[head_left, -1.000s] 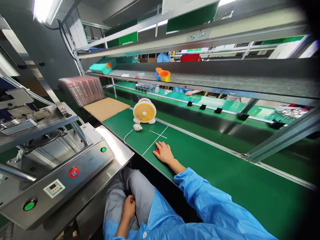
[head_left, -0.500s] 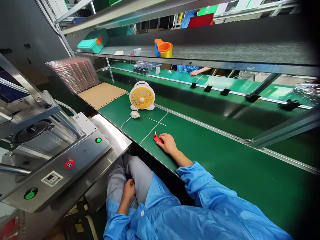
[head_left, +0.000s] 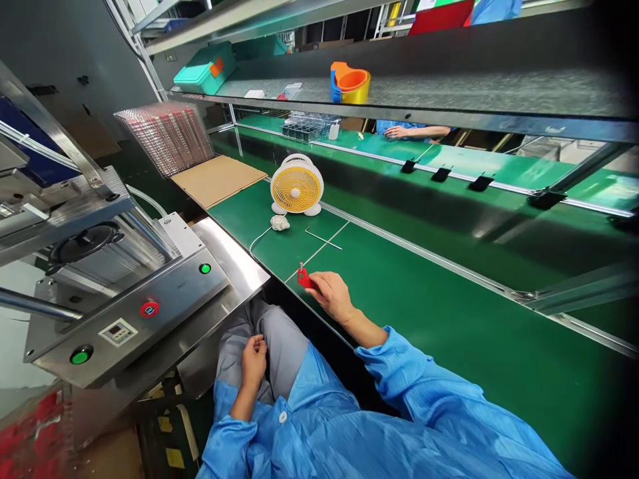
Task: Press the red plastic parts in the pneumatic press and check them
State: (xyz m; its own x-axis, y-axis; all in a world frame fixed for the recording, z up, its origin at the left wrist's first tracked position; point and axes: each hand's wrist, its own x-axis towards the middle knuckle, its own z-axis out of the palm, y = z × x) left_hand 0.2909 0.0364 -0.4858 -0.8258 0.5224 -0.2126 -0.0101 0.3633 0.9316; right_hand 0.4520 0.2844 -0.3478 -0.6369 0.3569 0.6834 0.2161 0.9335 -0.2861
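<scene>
My right hand (head_left: 332, 296) lies on the green bench (head_left: 449, 319) near its front edge and pinches a small red tool (head_left: 303, 277) with a short metal tip pointing up. My left hand (head_left: 253, 362) rests on my lap over grey trousers, fingers loosely curled, with nothing visible in it. A thin metal rod (head_left: 323, 239) lies on the bench a little beyond the red tool.
A small yellow fan (head_left: 297, 187) stands behind, its white cable (head_left: 259, 238) trailing forward. A steel machine (head_left: 124, 306) with green and red buttons sits at my left. Cardboard sheet (head_left: 217, 178) and stacked clear trays (head_left: 167, 136) lie far left. Another person's hand (head_left: 399, 132) rests across the line.
My right hand has closed on the red tool and drawn it toward the bench's front edge, lifting it. My left hand has loosened slightly on my lap. The view tilted down.
</scene>
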